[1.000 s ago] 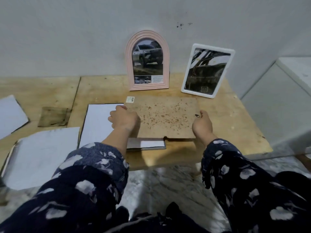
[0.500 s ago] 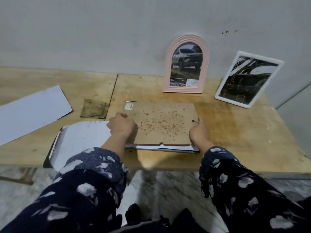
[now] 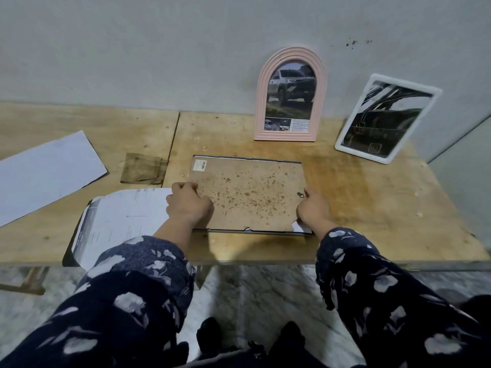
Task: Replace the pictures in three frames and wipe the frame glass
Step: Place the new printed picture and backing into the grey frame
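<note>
A third frame [image 3: 247, 195] lies face down on the tabletop [image 3: 372, 208], its spotted brown backing board up. It sits near the front edge, between the two hands, with its long axis running left to right and a barcode sticker at its far left corner. The left hand [image 3: 190, 207] has its fingers curled over the left edge of the backing board, gripping it; the right hand [image 3: 313, 211] grips the right edge just below a small hanging hook, fingers curled round the side. A sliver of white paper shows at the near right corner under the board.

Judging by this, the step in hand is seating the backing board into the frame over a new picture. The next move likely calls for pressing the board flat, closing whatever tabs hold it, then turning the frame over to wipe the glass.

At the far side, a pink arched frame [image 3: 291, 95] and a white frame [image 3: 385, 119] lean against the wall, each holding a car picture and facing the person. A folded brown cloth [image 3: 143, 169] lies to the left of the frame, near it. Loose sheets of paper [image 3: 125, 219] lie just left of the left hand, and another white sheet [image 3: 45, 173] further left.
</note>
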Demonstrator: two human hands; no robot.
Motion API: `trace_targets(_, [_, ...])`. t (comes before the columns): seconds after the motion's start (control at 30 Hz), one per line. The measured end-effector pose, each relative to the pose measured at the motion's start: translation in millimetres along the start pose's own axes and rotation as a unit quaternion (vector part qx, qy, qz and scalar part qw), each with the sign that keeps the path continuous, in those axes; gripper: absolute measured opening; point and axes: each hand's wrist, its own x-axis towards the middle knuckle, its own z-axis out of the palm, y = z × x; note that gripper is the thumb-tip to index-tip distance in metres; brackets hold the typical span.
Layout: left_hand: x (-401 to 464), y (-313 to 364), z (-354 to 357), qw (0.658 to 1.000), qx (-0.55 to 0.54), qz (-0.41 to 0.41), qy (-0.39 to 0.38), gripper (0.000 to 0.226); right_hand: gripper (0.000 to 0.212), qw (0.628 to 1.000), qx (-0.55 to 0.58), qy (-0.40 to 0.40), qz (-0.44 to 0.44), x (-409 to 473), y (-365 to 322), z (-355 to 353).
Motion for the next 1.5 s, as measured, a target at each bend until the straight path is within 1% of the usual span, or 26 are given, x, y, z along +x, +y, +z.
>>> trace_targets(0.13, [0,-2,2,0.997,0.069,0.032,-0.016,0.062,0.065,0.992,-0.114,-0.058,-0.012,5,-4,-11])
trace_targets(0.23, [-2,-2,3,0.993,0.112,0.038,-0.024,0.066,0.076,0.971,-0.204,-0.126,-0.020,7,-8,-22])
trace_targets(0.3, [-3,-4,6,0.991,0.127,0.038,-0.024,0.070,0.087,0.955,-0.242,-0.168,-0.024,7,-12,-27])
trace_targets(0.37, [-3,-5,9,0.989,0.139,0.040,-0.027,0.075,0.093,0.954,-0.213,-0.211,-0.017,6,-13,-34])
trace_targets(0.47, [-1,-4,10,0.983,0.171,0.042,-0.046,0.095,0.097,0.947,-0.145,-0.287,0.017,6,-11,-44])
trace_targets(0.57, [-1,-3,8,0.978,0.197,0.035,-0.066,0.109,0.104,0.937,-0.135,-0.321,0.022,11,-8,-47])
trace_targets(0.7, [1,-1,9,0.977,0.203,0.029,-0.056,0.108,0.105,0.929,-0.195,-0.312,-0.019,13,-3,-44])
trace_targets(0.83, [3,2,11,0.974,0.219,0.020,-0.050,0.109,0.107,0.922,-0.201,-0.331,-0.011,12,-7,-47])
trace_targets(0.9, [4,3,12,0.972,0.227,0.015,-0.051,0.108,0.112,0.918,-0.189,-0.349,0.004,13,-8,-51])
trace_targets(1.0, [4,3,12,0.973,0.228,0.014,-0.047,0.107,0.127,0.912,-0.184,-0.365,0.020,13,-10,-47])
trace_targets(1.07, [4,2,12,0.973,0.226,0.013,-0.047,0.106,0.138,0.912,-0.214,-0.349,0.011,12,-10,-39])
trace_targets(1.13, [4,2,12,0.974,0.220,0.014,-0.046,0.105,0.142,0.918,-0.223,-0.328,0.003,11,-8,-32])
trace_targets(1.23, [3,2,13,0.975,0.217,0.012,-0.043,0.104,0.141,0.920,-0.231,-0.314,-0.022,11,-5,-31])
trace_targets(1.33, [2,2,15,0.977,0.211,0.011,-0.038,0.103,0.138,0.920,-0.277,-0.271,-0.051,13,0,-29])
trace_targets(1.47, [2,2,17,0.976,0.217,0.008,-0.030,0.103,0.138,0.918,-0.281,-0.277,-0.036,14,-3,-26])
trace_targets(1.5, [1,1,18,0.975,0.219,0.011,-0.027,0.102,0.139,0.913,-0.305,-0.268,-0.031,12,-5,-26])
